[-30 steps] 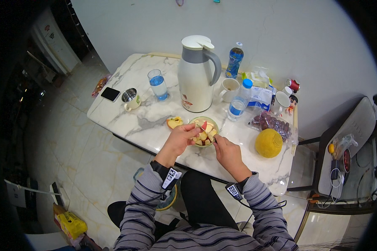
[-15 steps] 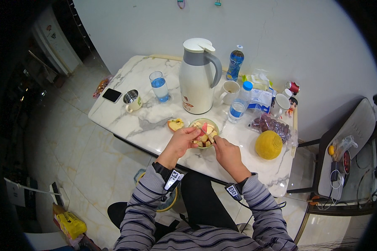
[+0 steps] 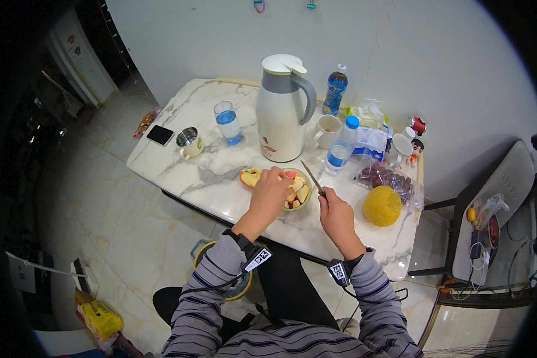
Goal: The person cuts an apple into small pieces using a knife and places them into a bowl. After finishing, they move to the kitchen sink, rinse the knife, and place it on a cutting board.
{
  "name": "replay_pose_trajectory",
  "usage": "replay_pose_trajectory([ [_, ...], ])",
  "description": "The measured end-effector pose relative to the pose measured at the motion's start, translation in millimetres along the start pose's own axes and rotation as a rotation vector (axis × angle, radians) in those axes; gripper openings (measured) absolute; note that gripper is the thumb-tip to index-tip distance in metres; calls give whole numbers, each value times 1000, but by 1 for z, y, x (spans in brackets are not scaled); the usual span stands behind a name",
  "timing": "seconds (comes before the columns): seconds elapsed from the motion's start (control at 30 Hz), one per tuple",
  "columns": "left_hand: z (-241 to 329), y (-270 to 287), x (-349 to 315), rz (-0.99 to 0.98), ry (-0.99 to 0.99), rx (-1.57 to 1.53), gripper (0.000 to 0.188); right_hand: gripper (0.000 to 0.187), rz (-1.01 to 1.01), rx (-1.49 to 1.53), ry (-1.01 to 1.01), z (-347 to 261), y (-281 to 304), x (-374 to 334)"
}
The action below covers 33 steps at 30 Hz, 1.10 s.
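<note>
A light green bowl (image 3: 305,204) of cut apple chunks (image 3: 298,192) stands near the table's front edge. Over its left side, my left hand (image 3: 267,196) reaches with fingers bent and drawn together; what they hold, if anything, is hidden. Beside that hand lies a larger cut piece of apple (image 3: 249,178), red-skinned with pale flesh. My right hand (image 3: 338,219) grips a small knife (image 3: 313,178) by its handle, just right of the bowl. The blade points up and away to the left, apart from the fruit.
Behind the bowl stands a tall white jug (image 3: 280,122). A water bottle (image 3: 340,149), a yellow round fruit (image 3: 382,206) and bagged grapes (image 3: 385,179) are to the right. Leftward are a glass of water (image 3: 227,123), a cup (image 3: 189,143) and a phone (image 3: 160,135).
My hands have moved apart. The knife has swung away from the bowl to the right with my right hand; my left hand has turned over the bowl's left side, fingers pointing away.
</note>
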<state>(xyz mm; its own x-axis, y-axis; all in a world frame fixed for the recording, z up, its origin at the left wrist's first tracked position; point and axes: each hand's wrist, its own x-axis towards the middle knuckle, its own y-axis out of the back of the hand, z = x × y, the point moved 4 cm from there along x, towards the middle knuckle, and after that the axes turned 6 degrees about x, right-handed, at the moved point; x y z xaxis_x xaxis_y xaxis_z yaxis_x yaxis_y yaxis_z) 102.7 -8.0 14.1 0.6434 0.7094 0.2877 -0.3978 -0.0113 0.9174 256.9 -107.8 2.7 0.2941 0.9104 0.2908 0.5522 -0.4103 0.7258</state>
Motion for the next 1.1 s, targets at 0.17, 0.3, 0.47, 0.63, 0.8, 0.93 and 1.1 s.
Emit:
replay_pose_trajectory([
  [0.17,17,-17,18,29,-354,4,30,18,30,76,-38,4,13,-1],
  [0.3,15,-23,22,-83,-433,59,30,19,40,83,-50,9,15,-3],
  [0.47,7,-16,14,-83,-348,66,26,19,35,114,-34,9,12,-4],
  [0.63,-25,-18,11,-148,202,-616,22,20,36,124,-17,1,15,-7],
  [0.8,-38,-30,6,-158,515,-1402,30,23,77,55,102,-16,9,-15],
  [0.93,-34,-30,2,-144,615,-1642,34,24,101,-37,174,-27,-1,-18],
  [1.1,-28,-24,0,-121,668,-1598,33,25,64,-150,160,-29,-7,-17],
])
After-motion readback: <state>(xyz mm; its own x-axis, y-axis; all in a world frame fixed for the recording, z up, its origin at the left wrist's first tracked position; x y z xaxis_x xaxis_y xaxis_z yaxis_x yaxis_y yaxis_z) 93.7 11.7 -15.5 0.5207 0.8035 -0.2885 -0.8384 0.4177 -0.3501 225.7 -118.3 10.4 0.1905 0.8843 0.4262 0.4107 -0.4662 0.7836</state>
